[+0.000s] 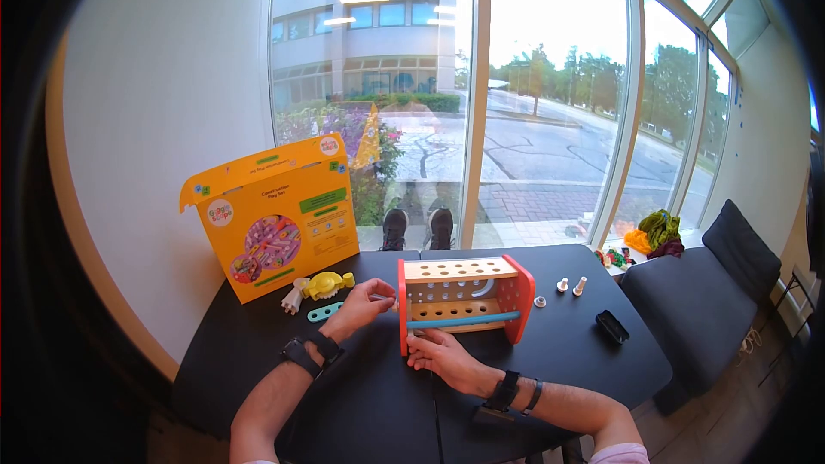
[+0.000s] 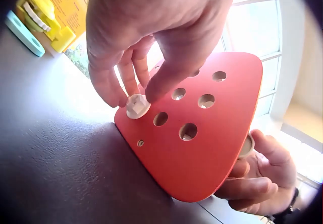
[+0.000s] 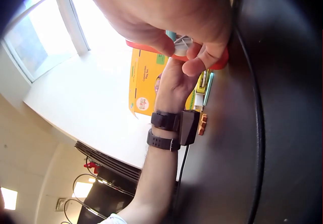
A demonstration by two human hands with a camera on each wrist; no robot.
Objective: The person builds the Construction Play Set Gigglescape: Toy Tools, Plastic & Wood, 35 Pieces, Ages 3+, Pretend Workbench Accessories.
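Note:
A toy workbench [image 1: 464, 268] with red end panels, a holed wooden top and a blue bar [image 1: 464, 320] stands on the black table. At its left end panel [image 2: 212, 128], my left hand [image 1: 359, 308] pinches a cream toy bolt by its hexagonal head [image 2: 138, 106], right against the red face. Low by the same panel's near edge, on the inner side, my right hand [image 1: 451, 361] holds a pale round-ended piece [image 3: 183, 45] between thumb and fingers. In the left wrist view a cream disc [image 2: 247, 146] shows at that thumb, partly hidden by the panel.
The yellow play set box [image 1: 284, 223] stands at the back left. Before it lie yellow toy parts [image 1: 325, 285] and a teal holed strip [image 1: 325, 312]. To the right are cream bolts [image 1: 579, 286], a small nut [image 1: 540, 302] and a black case [image 1: 612, 327].

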